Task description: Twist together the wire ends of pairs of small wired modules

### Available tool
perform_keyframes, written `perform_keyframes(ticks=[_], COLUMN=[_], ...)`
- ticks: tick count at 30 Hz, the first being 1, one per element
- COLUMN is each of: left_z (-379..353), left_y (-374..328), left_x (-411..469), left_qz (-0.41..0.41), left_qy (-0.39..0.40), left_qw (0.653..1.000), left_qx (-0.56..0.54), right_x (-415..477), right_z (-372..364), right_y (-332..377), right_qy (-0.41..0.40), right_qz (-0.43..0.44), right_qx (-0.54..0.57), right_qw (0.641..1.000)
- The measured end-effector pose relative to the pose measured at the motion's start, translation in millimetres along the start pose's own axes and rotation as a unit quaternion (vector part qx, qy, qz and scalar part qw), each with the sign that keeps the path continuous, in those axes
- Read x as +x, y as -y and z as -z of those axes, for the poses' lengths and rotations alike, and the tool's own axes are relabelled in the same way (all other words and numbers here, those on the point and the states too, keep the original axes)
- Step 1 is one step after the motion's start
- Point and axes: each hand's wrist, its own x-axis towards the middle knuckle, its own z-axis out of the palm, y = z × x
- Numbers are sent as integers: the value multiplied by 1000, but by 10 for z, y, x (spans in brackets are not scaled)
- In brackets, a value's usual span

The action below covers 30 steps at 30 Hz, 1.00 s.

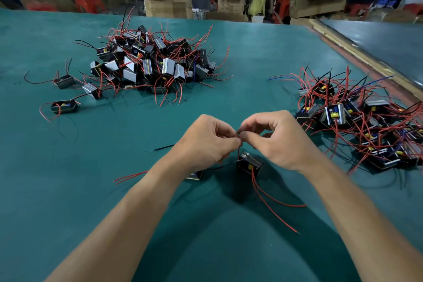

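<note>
Thin red wire ends (239,138) meet between two hands, above the near middle of a green surface (109,190). The left hand (206,141) and right hand (282,138) each keep a narrow grip, thumb and fingertips pinching the wire ends where they join. A small black module (250,164) is just below them. A second module (195,176) lies partly hidden under the left wrist. A large pile of modules (151,62) lies far left, and a smaller pile (361,126) lies at the right.

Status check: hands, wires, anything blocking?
The left hand and right hand pinch the wire ends. One module below them, second module by left wrist. Nothing in the way.
</note>
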Motion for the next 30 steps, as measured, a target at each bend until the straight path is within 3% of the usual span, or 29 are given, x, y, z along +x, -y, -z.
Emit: perform_keyframes(ticks=[7, 12, 18, 21, 26, 30], left_z=[8, -9, -23, -41, 8, 41], left_y=[8, 16, -1, -13, -31, -40], left_x=[18, 13, -47, -48, 0, -3], left_qz=[7, -29, -136, -144, -33, 1], left_qy=[-17, -56, -83, -78, -41, -25], left_qw=[1000, 997, 977, 977, 998, 997], left_qx=[-11, 44, 139, 134, -20, -76], right_x=[0, 6, -1, -8, -9, -26], right_z=[42, 49, 61, 106, 93, 126], right_y=[-15, 15, 56, 57, 78, 68], right_qy=[14, 34, 62, 87, 38, 56], right_qz=[-17, -45, -205, -249, -121, -26], right_qx=[-18, -32, 64, 118, 105, 44], right_qw=[1000, 998, 975, 957, 986, 997])
